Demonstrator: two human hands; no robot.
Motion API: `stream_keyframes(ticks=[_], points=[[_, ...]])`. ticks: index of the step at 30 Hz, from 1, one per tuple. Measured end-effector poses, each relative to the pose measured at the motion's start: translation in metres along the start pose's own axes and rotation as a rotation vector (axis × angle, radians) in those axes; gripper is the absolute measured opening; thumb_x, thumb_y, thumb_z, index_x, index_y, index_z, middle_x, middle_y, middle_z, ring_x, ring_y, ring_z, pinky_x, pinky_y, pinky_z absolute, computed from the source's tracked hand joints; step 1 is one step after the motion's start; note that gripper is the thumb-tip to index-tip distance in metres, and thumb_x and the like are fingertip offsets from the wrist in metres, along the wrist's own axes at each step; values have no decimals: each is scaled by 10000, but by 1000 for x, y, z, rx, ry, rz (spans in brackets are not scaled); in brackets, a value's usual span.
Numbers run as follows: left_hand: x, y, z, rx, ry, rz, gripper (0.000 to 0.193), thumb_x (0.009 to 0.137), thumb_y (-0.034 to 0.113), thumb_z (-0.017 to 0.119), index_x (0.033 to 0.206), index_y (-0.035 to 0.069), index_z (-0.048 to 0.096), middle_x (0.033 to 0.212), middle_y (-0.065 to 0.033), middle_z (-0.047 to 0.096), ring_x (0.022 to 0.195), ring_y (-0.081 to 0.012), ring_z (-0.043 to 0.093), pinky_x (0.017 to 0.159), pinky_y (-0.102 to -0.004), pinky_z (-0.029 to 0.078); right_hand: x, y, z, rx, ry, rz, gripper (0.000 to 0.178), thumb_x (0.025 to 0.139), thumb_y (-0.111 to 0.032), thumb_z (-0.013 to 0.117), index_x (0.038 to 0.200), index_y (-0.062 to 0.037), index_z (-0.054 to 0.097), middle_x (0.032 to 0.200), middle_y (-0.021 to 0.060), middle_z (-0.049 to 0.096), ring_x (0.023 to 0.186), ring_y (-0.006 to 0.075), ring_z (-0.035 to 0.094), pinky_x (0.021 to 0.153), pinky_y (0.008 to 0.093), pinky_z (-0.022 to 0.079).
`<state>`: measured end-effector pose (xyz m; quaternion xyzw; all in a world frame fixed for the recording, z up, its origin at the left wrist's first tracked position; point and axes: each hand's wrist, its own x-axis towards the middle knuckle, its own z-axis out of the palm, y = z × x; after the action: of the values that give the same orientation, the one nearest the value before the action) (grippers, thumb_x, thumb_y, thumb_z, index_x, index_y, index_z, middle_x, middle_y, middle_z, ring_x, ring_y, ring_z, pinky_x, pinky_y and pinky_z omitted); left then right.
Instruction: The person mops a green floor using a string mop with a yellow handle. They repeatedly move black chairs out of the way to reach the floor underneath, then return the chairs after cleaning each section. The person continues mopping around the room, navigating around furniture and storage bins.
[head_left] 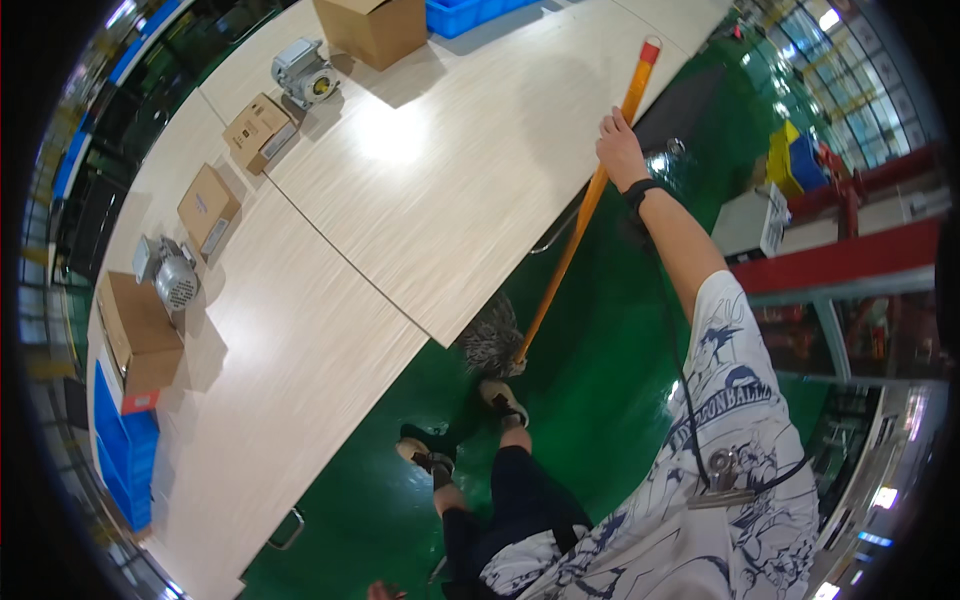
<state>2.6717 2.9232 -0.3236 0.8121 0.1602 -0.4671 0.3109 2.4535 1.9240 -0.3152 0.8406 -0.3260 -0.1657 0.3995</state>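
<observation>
A mop with a long orange handle (571, 262) slants from upper right down to the floor. My right hand (622, 152) is wrapped round the upper part of that handle, just below its red end cap. The grey string mop head (492, 338) lies on the green floor beside my shoes, partly hidden under the table edge. Only a bit of my left hand (382, 592) shows at the lower edge; its fingers are mostly cut off there, and nothing can be seen in it.
A long pale table (330, 330) fills the left. Along its far side stand grey motors (305, 75), cardboard boxes (375, 30) and blue bins (127, 450). Metal handles (287, 530) stick out under its edge. Red beams (850, 265) and a white box (750, 222) stand right.
</observation>
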Motion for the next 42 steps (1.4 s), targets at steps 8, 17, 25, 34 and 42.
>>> stream_keyframes(ticks=[8, 17, 25, 34, 42], points=[[170, 128, 69, 695, -251, 744, 310, 964, 227, 505, 1123, -36, 545, 843, -118, 636, 740, -190, 623, 653, -334, 521, -159, -3, -176, -38, -112, -84, 114, 780, -139, 595, 763, -155, 707, 760, 11, 631, 867, 191, 582, 860, 301, 378], [140, 240, 151, 842, -910, 820, 370, 964, 283, 497, 1168, -20, 557, 936, -137, 676, 822, -199, 682, 734, -297, 528, -524, -143, -348, -18, -687, 450, 305, 877, -184, 448, 1113, -41, 579, 1062, 133, 580, 1089, 286, 518, 1024, 434, 341], [152, 134, 171, 1171, -1082, 689, 370, 941, 264, 481, 1100, -59, 568, 881, -137, 680, 741, -206, 684, 636, -300, 537, -735, -370, -482, 589, -1100, 1142, 171, 825, -159, 564, 971, -79, 604, 981, 99, 600, 947, 255, 595, 854, 384, 446], [152, -119, 130, 1764, -1092, 767, 468, 859, 415, 658, 1035, -12, 581, 832, -93, 651, 731, -170, 625, 616, -309, 500, -855, -674, -742, 1725, -902, 1597, 236, 834, -210, 616, 954, -13, 571, 813, 226, 652, 761, 397, 643, 684, 477, 505], [171, -334, -24, 1682, -727, 665, 405, 692, 291, 792, 898, 14, 579, 743, -117, 634, 698, -264, 638, 652, -367, 522, -945, -696, -1001, 2647, -913, 2437, 331, 877, -273, 654, 1041, 2, 572, 724, 122, 592, 652, 257, 597, 592, 345, 479]])
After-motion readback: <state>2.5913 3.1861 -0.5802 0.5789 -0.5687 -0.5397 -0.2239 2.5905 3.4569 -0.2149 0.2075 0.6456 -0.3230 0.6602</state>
